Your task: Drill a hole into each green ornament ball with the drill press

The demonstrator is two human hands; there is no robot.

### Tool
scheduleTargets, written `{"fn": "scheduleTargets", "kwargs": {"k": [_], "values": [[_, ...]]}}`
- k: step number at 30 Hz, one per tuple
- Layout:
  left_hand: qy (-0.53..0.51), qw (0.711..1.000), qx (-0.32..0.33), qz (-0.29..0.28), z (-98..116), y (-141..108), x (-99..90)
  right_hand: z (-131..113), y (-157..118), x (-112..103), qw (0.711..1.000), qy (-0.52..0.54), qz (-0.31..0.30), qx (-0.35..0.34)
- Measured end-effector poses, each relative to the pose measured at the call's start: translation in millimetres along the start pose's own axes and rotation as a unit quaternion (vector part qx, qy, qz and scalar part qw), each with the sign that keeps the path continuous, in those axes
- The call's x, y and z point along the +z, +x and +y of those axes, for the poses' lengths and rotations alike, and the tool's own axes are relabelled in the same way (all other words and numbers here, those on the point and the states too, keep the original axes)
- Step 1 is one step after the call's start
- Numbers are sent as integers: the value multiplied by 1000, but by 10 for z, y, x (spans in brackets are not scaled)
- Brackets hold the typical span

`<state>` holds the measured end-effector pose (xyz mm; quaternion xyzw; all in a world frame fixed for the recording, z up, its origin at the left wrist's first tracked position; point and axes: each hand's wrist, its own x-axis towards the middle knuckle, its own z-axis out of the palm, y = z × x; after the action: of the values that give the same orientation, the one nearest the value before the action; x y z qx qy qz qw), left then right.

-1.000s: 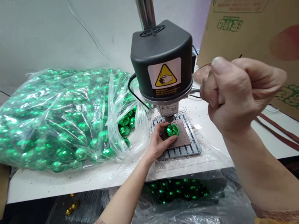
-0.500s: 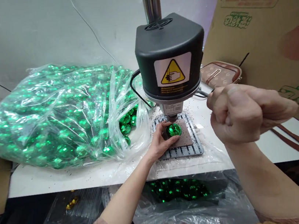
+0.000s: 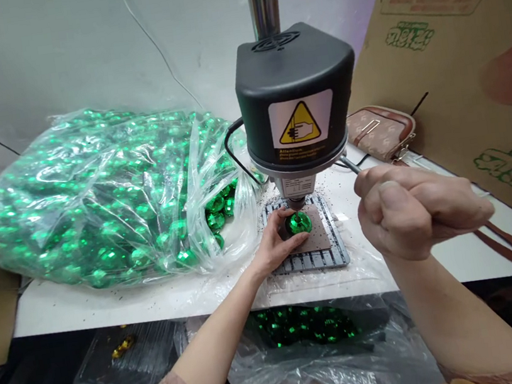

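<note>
White tabletop (image 3: 110, 309) left me a front-edge strip at eight o'clock.
My left hand's (image 3: 276, 240) half-open fingers held the green ball (image 3: 300, 222), six o'clock under the machine head (image 3: 295, 78); my right hand (image 3: 415, 206) clenched its lever (image 3: 350, 165), four o'clock.

A pale wall (image 3: 74, 52) is standing at ten o'clock, purplish past one. A white tabletop (image 3: 72, 310) is showing at eight.

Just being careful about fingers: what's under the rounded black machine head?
The left hand holds a shiny green faceted ball over a flat brown board on a grey slotted plate. The ball's underside is covered.
</note>
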<state>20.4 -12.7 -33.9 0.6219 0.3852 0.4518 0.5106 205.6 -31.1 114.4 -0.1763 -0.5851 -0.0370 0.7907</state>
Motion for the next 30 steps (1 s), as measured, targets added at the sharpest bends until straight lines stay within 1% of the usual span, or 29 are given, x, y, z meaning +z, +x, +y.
{"fn": "scheduleTargets", "kwargs": {"k": [6,12,14,15,17,18,19,20,22,25,27,28,29,30], "values": [[7,1000,2,-1,14,0,-1,38,-40,-29,1000,11,3,-19],[0,1000,4,5,26,-4,15,88,-134,-79,996,63,-37,-40],[0,1000,5,6,25,-6,19,51,-112,-59,997,59,-31,-32],[2,1000,5,8,23,-7,20,17,-73,-34,998,54,-18,-21],[1,1000,4,14,21,-8,26,-67,61,41,999,42,1,23],[-2,1000,2,16,23,-7,32,-107,150,86,997,30,15,70],[-5,1000,0,18,26,-6,40,-141,244,130,993,31,-5,115],[-8,1000,0,21,34,-5,51,-163,338,171,991,37,20,126],[-1,999,8,41,60,-14,80,-171,493,228,985,34,36,163],[65,991,46,103,131,-107,123,-120,603,247,980,32,30,194],[144,975,100,137,182,-277,132,-87,608,233,980,29,29,194],[184,963,138,142,200,-403,125,-78,601,227,981,26,31,191],[221,949,182,134,207,-555,109,-76,592,222,982,25,31,187],[254,933,230,112,198,-730,84,-81,584,221,983,27,29,181]]}}
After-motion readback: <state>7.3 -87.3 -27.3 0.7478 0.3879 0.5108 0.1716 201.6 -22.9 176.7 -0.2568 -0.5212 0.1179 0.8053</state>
